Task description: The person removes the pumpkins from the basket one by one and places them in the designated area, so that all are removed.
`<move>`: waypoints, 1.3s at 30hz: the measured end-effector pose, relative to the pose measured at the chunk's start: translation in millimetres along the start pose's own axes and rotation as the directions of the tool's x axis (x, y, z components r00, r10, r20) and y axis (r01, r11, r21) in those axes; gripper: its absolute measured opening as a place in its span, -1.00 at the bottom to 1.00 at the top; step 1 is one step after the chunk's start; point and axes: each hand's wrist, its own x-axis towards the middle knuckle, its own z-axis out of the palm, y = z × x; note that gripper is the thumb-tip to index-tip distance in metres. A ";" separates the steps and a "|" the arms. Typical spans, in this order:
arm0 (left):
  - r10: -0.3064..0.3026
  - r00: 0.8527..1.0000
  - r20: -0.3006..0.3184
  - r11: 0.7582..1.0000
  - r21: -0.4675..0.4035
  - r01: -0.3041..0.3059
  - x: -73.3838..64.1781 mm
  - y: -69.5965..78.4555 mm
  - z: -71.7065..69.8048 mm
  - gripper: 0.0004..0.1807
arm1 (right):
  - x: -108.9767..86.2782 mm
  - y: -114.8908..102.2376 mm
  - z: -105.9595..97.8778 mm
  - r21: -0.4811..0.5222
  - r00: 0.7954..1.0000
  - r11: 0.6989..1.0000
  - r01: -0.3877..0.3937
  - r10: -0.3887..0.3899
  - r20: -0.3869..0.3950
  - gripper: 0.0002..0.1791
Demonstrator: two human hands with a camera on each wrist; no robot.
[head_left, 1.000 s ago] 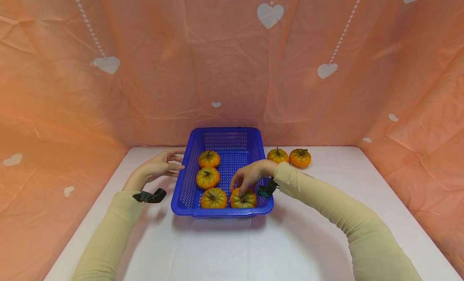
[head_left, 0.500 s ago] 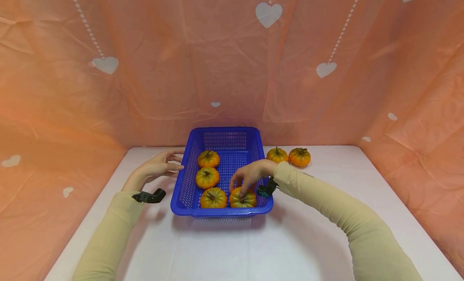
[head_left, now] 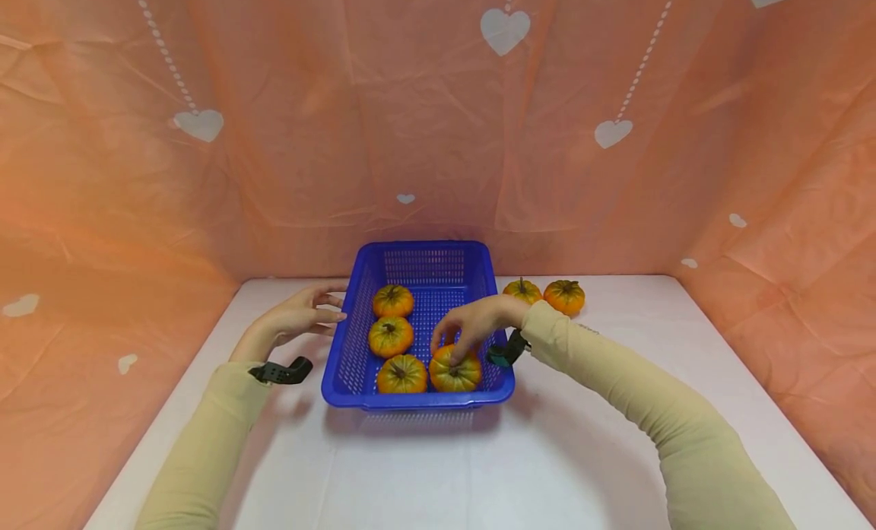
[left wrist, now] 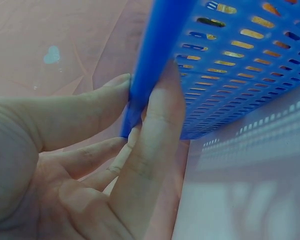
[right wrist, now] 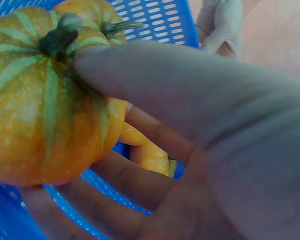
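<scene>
- The step in hand appears to be placing or lifting one pumpkin (head_left: 455,372) in the near right corner of the basket (head_left: 438,401); which of the two cannot be told from how things lie.
- The right hand (head_left: 481,322) grips this pumpkin: in the right wrist view the thumb lies on top, by the stem, and the fingers curl round the side and toward the underside.
- The pumpkin sits below that hand, between thumb and fingers, inside the basket walls; whether its base bears on the basket floor is hidden.
- The left hand (head_left: 296,317) pinches the basket's left rim, thumb on one face and forefinger on the other in the left wrist view, which probably steadies it.
- Just beside the held pumpkin, to its left, is the near left pumpkin (head_left: 401,375); whether they touch is unclear. Behind that one, the middle pumpkin (head_left: 391,337) and the far pumpkin (head_left: 393,301) carry on the row along the left side.
- Two more, the stemmed pumpkin (head_left: 522,289) and the outer pumpkin (head_left: 564,297), lie on the table (head_left: 397,469) right of the basket, beyond the right sleeve (head_left: 602,363).
- If placing, the next move calls for a level set-down and loosened fingers; if lifting, for a firm grip and a rise clear of the rim. Either way, the neighbour could get nudged.
</scene>
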 end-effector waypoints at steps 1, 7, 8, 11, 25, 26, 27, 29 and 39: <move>-0.001 1.000 0.000 1.000 0.001 0.001 -0.1 0.0 -0.1 -0.24 | -1.0 -0.3 -0.8 0.005 1.000 1.000 0.004 -0.004 -0.002 -0.66; -0.006 1.000 0.001 1.000 0.007 0.006 -1.4 1.3 -0.1 -0.24 | -6.7 -1.1 -4.5 0.023 0.999 0.999 0.026 -0.025 -0.023 -0.62; -0.006 1.000 0.002 1.000 0.005 0.006 -1.5 1.4 0.1 -0.24 | -7.8 -1.1 -5.1 0.024 0.999 0.999 0.031 -0.031 -0.030 -0.63; -0.003 1.000 0.003 1.000 -0.002 0.003 -0.6 1.3 0.6 -0.24 | -11.7 -0.6 -7.1 0.033 0.998 0.998 0.045 -0.043 -0.056 -0.63; -0.011 1.000 -0.006 1.000 0.012 0.011 2.0 0.7 1.3 -0.25 | -38.2 -1.6 -24.9 0.107 0.981 0.986 0.129 -0.111 -0.162 -0.61; -0.010 1.000 -0.004 1.000 0.009 0.010 1.9 0.4 1.3 -0.25 | -40.1 -1.7 -26.2 0.111 0.979 0.984 0.136 -0.117 -0.168 -0.60; -0.008 1.000 -0.003 1.000 0.008 0.008 1.9 0.1 1.2 -0.25 | -42.1 -1.7 -27.5 0.118 0.977 0.983 0.143 -0.121 -0.174 -0.59; -0.006 1.000 -0.004 1.000 0.006 0.006 1.7 -0.6 0.8 -0.26 | -46.6 -1.4 -29.8 0.121 0.972 0.980 0.159 -0.134 -0.195 -0.59; 0.003 1.000 -0.012 1.000 0.003 -0.003 0.5 -2.0 -1.8 -0.22 | -68.3 15.2 -39.7 0.198 0.947 0.962 0.188 -0.125 -0.295 -0.58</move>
